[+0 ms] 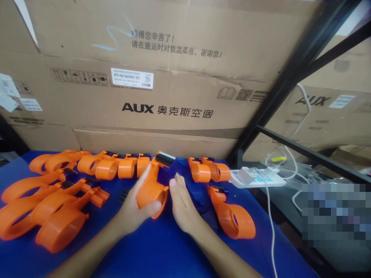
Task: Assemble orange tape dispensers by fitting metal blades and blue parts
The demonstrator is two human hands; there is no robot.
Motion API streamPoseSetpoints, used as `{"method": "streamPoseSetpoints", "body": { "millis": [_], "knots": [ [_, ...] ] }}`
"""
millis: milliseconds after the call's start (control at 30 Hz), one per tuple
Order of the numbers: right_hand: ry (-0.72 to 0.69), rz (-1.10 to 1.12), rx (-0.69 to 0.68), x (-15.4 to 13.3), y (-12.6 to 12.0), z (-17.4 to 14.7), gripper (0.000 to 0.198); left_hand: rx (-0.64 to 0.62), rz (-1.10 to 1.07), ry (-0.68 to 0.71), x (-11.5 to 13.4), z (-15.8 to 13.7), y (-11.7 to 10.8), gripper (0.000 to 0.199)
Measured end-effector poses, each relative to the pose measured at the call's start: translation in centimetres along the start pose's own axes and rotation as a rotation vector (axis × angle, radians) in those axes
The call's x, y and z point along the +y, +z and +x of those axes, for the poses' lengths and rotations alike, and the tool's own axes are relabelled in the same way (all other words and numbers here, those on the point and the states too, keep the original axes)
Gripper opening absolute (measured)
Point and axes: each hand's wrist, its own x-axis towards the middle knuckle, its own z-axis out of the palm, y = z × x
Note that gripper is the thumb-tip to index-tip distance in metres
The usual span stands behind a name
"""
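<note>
My left hand [136, 204] is wrapped around an orange tape dispenser [152, 189], its thumb lying across the round ring. The dispenser is tilted up, with a black roller and a pale toothed edge at its top. A dark blue plastic flap [171, 172] sticks out from its right side. Closed around that flap is my right hand [185, 204], with thumb and fingers close together; the exact grip is partly hidden. Dark blue pieces [197, 197] lie behind the right wrist, hard to tell from the table. Another orange dispenser [233, 216] lies to the right.
Several orange dispensers [107, 168] line the back of the blue table [150, 251], and more [60, 227] lie at left. Two others [203, 170] sit at back right. A white power strip [261, 178] with cables is by the right edge. Large cardboard boxes [174, 92] stand behind.
</note>
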Motion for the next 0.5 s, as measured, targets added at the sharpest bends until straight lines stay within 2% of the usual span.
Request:
{"method": "streamPoseSetpoints", "body": {
  "millis": [133, 267, 367, 500],
  "knots": [
    [-0.058, -0.112, -0.047, 0.1, -0.4, 0.0, 0.05, 0.037, 0.038, 0.029, 0.4, 0.4, 0.0, 0.08],
    [-0.069, -0.156, -0.058, -0.1, -0.8, 0.2, 0.054, 0.156, 0.181, 0.042, 1.1, 0.4, -0.7, 0.069],
    [-0.107, -0.162, -0.079, -0.4, -1.0, 0.3, 0.054, 0.239, 0.335, 0.025, 2.3, -0.2, -2.3, 0.064],
    [-0.129, -0.171, -0.098, -0.7, -1.3, 0.5, 0.053, 0.3, 0.547, -0.073, 4.8, -2.3, -5.8, 0.06]
  ]
}}
